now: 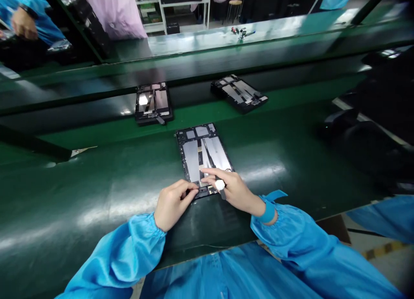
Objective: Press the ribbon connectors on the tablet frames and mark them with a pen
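An opened tablet chassis [202, 154] lies flat on the green work surface [97, 195], its grey inner plates facing up. My left hand [173, 203] is curled against the chassis's near left corner, fingers pinched on its edge. My right hand [232, 188] rests on the near right corner, the index finger stretched across the plate, a small white-tipped tool [220, 187] gripped under the thumb. Both arms wear blue sleeves, and a blue wrist strap [268, 209] circles my right wrist.
Two more opened tablet chassis lie further back, one [153, 103] at centre left, one [239, 93] at centre right. Dark equipment [378, 118] fills the right side. A person's hand and blue sleeve [24, 23] show at the far left; small tools [241, 32] lie on the far bench.
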Available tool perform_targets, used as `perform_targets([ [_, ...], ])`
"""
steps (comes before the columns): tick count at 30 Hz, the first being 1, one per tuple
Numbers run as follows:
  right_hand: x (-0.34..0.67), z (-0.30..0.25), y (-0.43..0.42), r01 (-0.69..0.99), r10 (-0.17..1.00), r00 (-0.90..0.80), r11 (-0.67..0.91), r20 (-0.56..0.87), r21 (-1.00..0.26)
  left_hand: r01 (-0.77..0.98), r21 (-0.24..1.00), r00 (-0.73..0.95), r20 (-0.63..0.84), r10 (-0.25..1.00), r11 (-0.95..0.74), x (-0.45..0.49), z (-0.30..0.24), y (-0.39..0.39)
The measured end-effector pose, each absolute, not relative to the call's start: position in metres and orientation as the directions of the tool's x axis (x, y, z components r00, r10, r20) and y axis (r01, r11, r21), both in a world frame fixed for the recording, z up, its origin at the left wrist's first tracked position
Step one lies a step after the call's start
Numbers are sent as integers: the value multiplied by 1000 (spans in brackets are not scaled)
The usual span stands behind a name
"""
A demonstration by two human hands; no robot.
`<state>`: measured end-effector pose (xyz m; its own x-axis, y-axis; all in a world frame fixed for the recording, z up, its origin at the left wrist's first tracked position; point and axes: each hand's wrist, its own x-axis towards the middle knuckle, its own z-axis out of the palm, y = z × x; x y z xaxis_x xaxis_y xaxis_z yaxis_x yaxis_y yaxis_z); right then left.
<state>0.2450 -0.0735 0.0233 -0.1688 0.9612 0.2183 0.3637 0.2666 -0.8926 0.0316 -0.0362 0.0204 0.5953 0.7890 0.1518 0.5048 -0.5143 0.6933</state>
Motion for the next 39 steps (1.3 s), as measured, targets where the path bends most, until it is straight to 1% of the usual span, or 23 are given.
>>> perform_targets([
  [4,241,22,-74,391,940,-252,316,230,-864,424,816,582,87,809,-393,33,22,-38],
  [7,237,22,-75,426,939,-249,328,239,-843,369,857,597,77,798,-359,34,23,-40],
  [13,231,22,-78,450,945,-196,325,263,-832,453,813,534,80,841,-365,32,23,-41],
  [17,231,22,-79,476,942,-178,335,284,-813,467,787,550,97,829,-402,32,25,-43],
  [23,228,20,-80,510,938,-164,346,306,-787,490,809,515,33,856,-325,35,24,-47],
  [27,228,17,-81,520,932,-158,359,326,-775,482,793,527,76,846,-372,36,21,-48],
  [30,231,18,-80,492,929,-204,371,310,-788,500,758,551,94,829,-418,33,22,-46],
  [34,235,25,-79,468,935,-277,334,223,-818,551,661,625,78,777,-509,29,26,-44],
  [37,233,27,-79,476,942,-275,309,194,-823,600,557,653,73,754,-574,29,29,-46],
  [39,231,26,-79,480,942,-261,316,211,-818,630,440,672,104,733,-640,30,30,-49],
])
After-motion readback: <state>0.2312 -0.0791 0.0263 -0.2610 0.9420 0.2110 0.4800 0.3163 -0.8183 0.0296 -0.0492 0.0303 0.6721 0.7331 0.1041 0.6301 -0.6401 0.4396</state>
